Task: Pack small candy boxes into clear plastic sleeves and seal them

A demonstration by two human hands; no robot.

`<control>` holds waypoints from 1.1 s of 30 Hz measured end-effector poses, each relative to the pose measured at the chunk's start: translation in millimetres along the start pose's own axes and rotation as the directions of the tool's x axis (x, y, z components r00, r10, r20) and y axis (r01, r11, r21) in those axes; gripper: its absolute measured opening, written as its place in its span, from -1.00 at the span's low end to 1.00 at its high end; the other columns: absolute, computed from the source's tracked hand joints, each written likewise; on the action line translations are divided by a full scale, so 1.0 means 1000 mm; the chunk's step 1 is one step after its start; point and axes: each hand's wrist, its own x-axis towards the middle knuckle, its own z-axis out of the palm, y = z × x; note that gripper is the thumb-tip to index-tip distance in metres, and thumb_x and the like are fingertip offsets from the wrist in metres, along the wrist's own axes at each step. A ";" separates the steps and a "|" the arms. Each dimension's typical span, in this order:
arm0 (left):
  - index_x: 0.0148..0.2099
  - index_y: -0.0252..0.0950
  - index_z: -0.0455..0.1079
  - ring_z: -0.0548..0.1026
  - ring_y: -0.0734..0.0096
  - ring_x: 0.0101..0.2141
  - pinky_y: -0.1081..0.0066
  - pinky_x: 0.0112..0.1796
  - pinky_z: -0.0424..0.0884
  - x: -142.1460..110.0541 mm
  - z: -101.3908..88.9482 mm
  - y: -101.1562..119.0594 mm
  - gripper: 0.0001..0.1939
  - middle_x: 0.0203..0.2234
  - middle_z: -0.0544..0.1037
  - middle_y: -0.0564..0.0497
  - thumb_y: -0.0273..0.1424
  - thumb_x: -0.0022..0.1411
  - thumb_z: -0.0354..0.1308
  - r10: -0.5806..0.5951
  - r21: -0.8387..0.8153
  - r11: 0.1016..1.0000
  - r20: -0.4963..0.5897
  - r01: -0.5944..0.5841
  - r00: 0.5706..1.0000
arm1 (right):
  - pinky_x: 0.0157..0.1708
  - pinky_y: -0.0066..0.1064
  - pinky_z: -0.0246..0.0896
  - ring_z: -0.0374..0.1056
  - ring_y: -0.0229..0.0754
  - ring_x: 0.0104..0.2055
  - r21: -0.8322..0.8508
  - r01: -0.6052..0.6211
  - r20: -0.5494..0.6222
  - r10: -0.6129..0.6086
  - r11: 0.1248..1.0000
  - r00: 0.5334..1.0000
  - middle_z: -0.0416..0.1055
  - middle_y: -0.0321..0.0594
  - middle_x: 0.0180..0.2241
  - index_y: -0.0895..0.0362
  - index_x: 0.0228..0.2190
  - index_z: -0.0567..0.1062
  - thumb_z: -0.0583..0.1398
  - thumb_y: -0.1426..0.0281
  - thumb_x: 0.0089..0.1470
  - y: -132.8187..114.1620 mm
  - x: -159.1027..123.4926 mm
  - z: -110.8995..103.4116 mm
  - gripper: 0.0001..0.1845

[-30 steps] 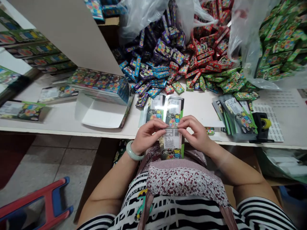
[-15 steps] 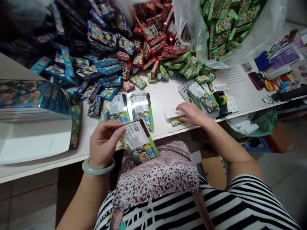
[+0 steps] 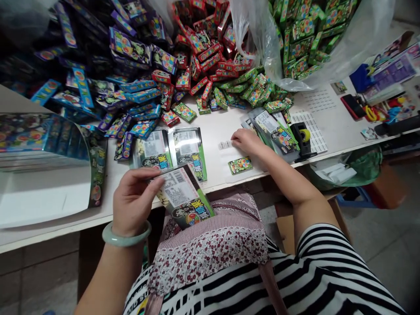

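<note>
Right hand (image 3: 246,141) farther from edge (image 3: 219,186); bare table (image 3: 214,158) beside stickers (image 3: 225,145)

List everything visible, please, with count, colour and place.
Held packet: one, black and green, left hand
Flat packets: two showing, same colours, beyond it
Stacked packets: several, same colours, right of right hand
Small box: one, green, near right hand
Strip: one, pale, at right hand
Tape dispenser: one, black and yellow, beside stacked packets
Printed sheets: uncounted, white, beside dispenser
Piled boxes: many, purple, blue, red, green, far side
Plastic film: uncounted, clear, around boxes
Display carton: one, white inside, left edge
Clutter: uncounted, multicoloured, far right
Table: one, white, across view
Bag: one, green, below table
Apron: one, pinkish, over striped shirt
Bracelet: one, pale green, left wrist
Left hand: one, on packet
Right hand: one, at strip
</note>
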 end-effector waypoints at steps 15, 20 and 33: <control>-0.23 -0.20 0.48 0.50 0.42 -0.25 0.38 -0.22 0.46 0.007 0.010 0.003 -0.80 -0.32 0.56 0.07 -0.31 0.12 0.39 0.004 -0.010 1.000 0.060 -0.003 0.998 | -0.22 -0.34 0.31 0.29 -0.31 -0.36 0.878 -0.181 -0.010 0.396 0.442 0.918 0.29 -0.38 -0.43 0.08 -0.45 0.25 0.21 0.34 0.09 0.011 -0.005 -0.018 -0.80; -0.23 -0.19 0.45 0.47 0.44 -0.29 0.38 -0.25 0.42 0.007 0.022 0.014 -0.84 -0.35 0.50 0.05 -0.27 0.19 0.32 0.068 -0.027 0.997 0.104 -0.066 0.992 | -0.25 -0.39 0.25 0.26 -0.32 -0.36 0.834 0.176 -0.144 -0.102 0.522 0.984 0.30 -0.39 -0.42 0.08 -0.38 0.32 0.22 0.34 0.10 -0.060 -0.027 -0.065 -0.85; -0.21 -0.19 0.42 0.43 0.37 -0.26 0.28 -0.16 0.36 0.003 0.019 0.019 -0.86 -0.34 0.47 0.03 -0.25 0.32 0.16 0.084 -0.031 0.996 0.144 -0.080 0.986 | -0.36 -0.38 0.15 0.26 -0.28 -0.41 0.604 0.331 0.014 -0.425 0.725 0.905 0.39 -0.33 -0.47 0.11 -0.44 0.40 0.22 0.42 0.11 -0.173 -0.017 -0.058 -0.90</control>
